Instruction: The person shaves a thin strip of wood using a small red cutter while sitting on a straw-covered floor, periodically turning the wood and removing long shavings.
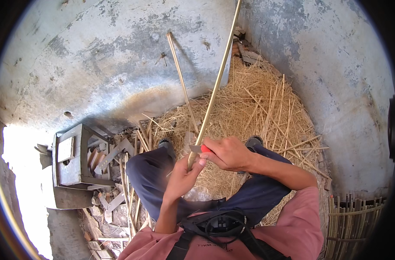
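Note:
A long, pale yellow bamboo strip (217, 80) slants up and away from my lap, past the top of the view. Near its lower end my left hand (182, 177) is closed around it, thumb laid along the side. My right hand (233, 153) grips a small knife (195, 148) with a red handle. The short blade lies across the strip just above my left fingers and touches it. Both hands nearly meet between my knees. The exact angle of the cutting edge is too small to make out.
Straw-like shavings and thin sticks (266, 108) cover the floor ahead. Another bamboo stick (180, 71) leans against the worn wall. A wooden box-like frame (78, 156) stands left, beside wood scraps. At the lower right is a slatted bamboo fence-like piece (353, 225).

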A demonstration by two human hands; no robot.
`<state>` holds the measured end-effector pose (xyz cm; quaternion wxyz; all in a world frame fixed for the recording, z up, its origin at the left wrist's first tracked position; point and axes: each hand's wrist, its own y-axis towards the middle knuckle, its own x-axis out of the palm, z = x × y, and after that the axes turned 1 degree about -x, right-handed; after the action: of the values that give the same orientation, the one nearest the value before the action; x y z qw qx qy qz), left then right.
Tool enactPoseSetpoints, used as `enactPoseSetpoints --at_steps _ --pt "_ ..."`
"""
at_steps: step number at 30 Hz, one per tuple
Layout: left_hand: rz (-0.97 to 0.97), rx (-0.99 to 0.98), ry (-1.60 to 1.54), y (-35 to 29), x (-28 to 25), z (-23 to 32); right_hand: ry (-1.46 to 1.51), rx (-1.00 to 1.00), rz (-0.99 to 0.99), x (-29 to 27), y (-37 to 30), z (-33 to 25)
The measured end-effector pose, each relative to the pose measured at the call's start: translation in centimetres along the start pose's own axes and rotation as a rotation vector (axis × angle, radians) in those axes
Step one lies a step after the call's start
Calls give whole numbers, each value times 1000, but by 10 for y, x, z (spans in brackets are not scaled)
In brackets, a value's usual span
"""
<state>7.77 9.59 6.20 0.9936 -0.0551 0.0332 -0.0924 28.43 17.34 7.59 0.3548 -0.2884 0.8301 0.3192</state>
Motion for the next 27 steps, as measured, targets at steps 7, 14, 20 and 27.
enactPoseSetpoints --at_steps 7,14,20,27 --pt "152 109 183 -2 12 9 36 4 13 3 -1 0" --pt "199 123 267 -2 14 8 -2 19 36 2 -2 -2" --pt "237 147 283 -1 16 8 -33 66 49 1 -1 -9" --pt "275 132 306 -1 17 8 -102 89 70 4 0 -12"
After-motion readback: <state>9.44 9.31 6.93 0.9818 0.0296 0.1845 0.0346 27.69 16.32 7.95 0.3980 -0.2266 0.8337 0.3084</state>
